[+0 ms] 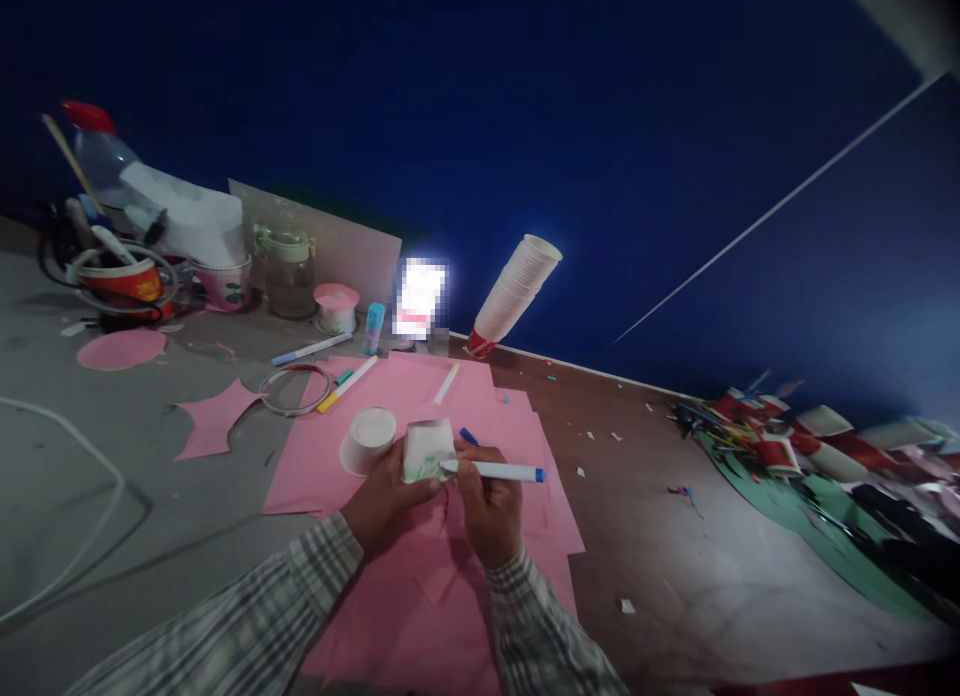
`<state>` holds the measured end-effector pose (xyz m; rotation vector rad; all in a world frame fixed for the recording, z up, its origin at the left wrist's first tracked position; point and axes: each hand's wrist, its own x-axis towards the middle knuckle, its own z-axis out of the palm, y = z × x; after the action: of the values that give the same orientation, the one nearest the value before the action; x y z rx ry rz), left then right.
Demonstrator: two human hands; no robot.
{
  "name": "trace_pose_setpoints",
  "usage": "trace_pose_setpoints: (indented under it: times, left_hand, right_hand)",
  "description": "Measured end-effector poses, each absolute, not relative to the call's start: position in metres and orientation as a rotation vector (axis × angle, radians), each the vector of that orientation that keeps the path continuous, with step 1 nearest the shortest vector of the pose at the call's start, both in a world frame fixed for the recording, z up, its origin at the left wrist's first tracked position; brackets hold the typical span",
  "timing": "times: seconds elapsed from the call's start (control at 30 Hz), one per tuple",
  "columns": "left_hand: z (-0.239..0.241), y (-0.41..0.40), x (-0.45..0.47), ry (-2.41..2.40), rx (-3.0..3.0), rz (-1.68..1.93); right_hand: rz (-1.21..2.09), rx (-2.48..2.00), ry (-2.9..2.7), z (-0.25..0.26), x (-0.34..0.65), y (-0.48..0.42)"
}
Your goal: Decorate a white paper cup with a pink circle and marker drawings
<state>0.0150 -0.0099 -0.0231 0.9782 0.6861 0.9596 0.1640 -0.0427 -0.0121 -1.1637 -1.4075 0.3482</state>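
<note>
My left hand (386,501) grips a small white paper cup (427,441) with green strokes drawn along its lower side. A white marker with a blue end (504,471) is pinched in my right hand (491,511), its tip at the cup's drawn side. Just left of the held cup, another white paper cup (373,429) stands upside down. Behind my right hand lies a small blue cap (469,436). Pink paper sheets (517,416) are spread beneath both hands.
A tall, leaning stack of paper cups (517,286) stands behind, right of a bright blurred screen (421,296). Leftward are a tape ring (296,389), a yellow-ended marker (349,384), a blue glue stick (373,328) and a glass jar (287,276). Craft scraps (780,451) clutter the far right.
</note>
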Motion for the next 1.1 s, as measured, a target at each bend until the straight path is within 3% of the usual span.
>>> trace_pose_setpoints:
  times: [0.67, 1.1]
  left_hand:
    - [-0.028, -0.010, 0.015, 0.690, 0.972, 0.943]
    - [-0.027, -0.008, 0.012, 0.743, 1.042, 0.901]
  right_hand:
    - [0.364, -1.112, -1.424, -0.017, 0.169, -0.040]
    - [0.560, -1.147, -1.157, -0.007, 0.165, -0.037]
